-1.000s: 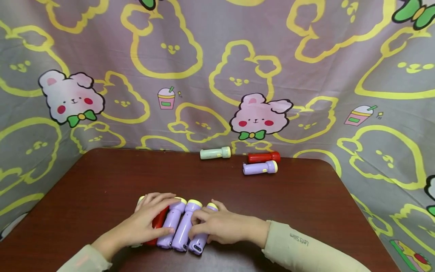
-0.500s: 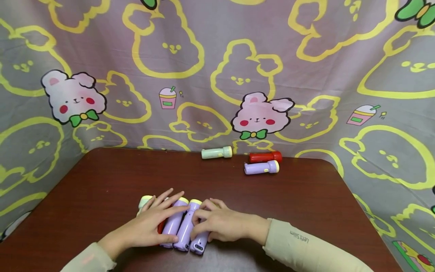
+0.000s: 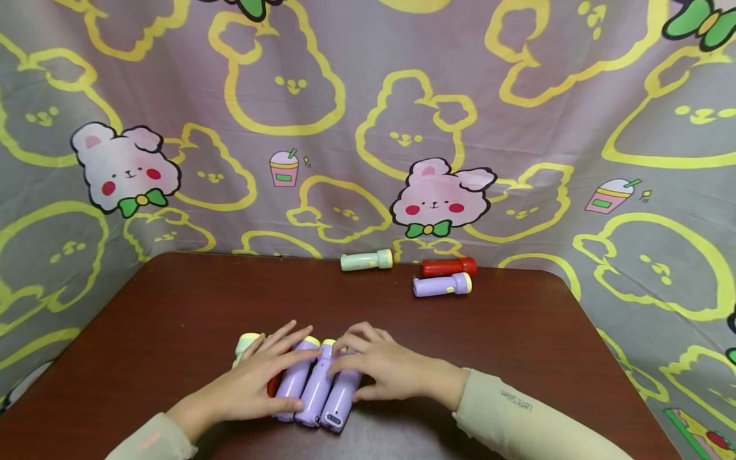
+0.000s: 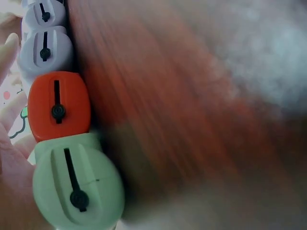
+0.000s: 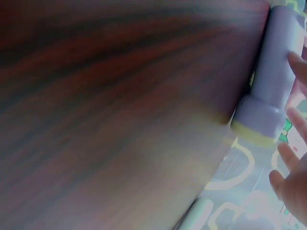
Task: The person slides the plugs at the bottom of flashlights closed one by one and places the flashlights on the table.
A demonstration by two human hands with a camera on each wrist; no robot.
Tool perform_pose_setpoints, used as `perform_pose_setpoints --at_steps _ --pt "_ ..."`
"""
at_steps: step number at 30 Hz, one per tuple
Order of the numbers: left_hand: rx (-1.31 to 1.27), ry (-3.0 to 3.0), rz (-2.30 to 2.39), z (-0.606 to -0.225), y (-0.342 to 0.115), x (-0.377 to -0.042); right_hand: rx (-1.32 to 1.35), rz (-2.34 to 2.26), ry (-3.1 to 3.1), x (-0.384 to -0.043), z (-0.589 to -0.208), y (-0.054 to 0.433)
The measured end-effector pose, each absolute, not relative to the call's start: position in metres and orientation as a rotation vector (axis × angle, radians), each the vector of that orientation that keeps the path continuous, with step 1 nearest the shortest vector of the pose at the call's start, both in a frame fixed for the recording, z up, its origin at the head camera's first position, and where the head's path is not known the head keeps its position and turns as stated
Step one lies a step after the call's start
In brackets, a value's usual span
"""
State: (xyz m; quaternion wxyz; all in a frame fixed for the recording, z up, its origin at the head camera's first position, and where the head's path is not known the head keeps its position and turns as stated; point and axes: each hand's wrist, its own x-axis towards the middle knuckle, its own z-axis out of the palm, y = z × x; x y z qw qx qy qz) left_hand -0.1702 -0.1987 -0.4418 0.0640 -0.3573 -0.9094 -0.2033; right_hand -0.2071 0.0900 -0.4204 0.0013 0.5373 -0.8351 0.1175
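A row of flashlights lies side by side on the table near me. At its left end is a pale green flashlight, then a red flashlight mostly hidden by my left hand. Three purple ones follow. My left hand rests across the left part, fingers spread, thumb on a purple flashlight. A middle purple flashlight is beside it. My right hand holds the rightmost purple flashlight, fingers curved over it, thumb against its right side. The left wrist view shows the green and red flashlight ends.
Toward the back edge of the brown table lie another pale green flashlight, a red flashlight and a purple flashlight. A patterned curtain hangs behind the table and along both sides.
My left hand has slid slightly right, its fingers spreading and uncovering the green flashlight's head. My right hand has shifted a little up and right, its fingers opening wider around the rightmost purple flashlight.
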Motion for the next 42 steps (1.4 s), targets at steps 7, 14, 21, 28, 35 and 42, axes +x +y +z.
perform_pose_setpoints --at_steps 7,14,21,28,35,42 --pt "-1.175 -2.732 -0.493 -0.442 -0.195 -0.166 1.395 0.607 -2.782 -0.214 -0.42 0.1" --pt "-1.238 -2.732 -0.473 -0.443 -0.192 -0.165 1.481 0.809 -2.866 -0.216 -0.422 0.102" --pt "-1.341 -2.682 -0.344 -0.446 -0.188 -0.164 1.559 0.839 -2.831 -0.22 -0.421 0.102" --pt "-1.432 -2.607 -0.175 -0.446 -0.183 -0.162 1.531 0.886 -2.891 -0.224 -0.423 0.103" --pt "-1.435 -2.585 -0.127 -0.443 -0.184 -0.162 1.524 0.91 -2.904 -0.23 -0.424 0.104" --pt "-1.427 -2.608 -0.115 -0.445 -0.185 -0.161 1.568 0.965 -2.911 -0.238 -0.42 0.111"
